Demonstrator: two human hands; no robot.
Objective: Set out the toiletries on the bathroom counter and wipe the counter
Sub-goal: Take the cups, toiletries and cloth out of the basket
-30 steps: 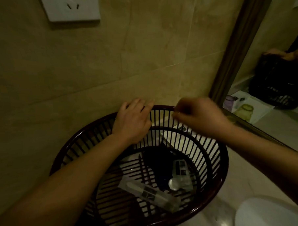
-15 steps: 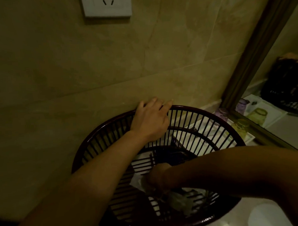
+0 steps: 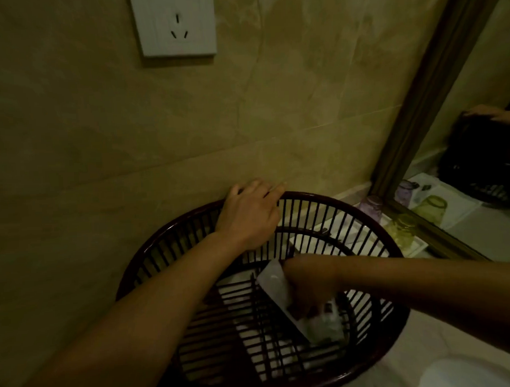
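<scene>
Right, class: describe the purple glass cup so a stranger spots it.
Find the dark mirror frame on the right. At its foot, a white tray holds two glass cups. The pale purple cup stands nearer the wall than the yellow-green cup.

Head camera — close, angled down over the basket (image 3: 375, 237) toward the wall (image 3: 99, 127).
</scene>
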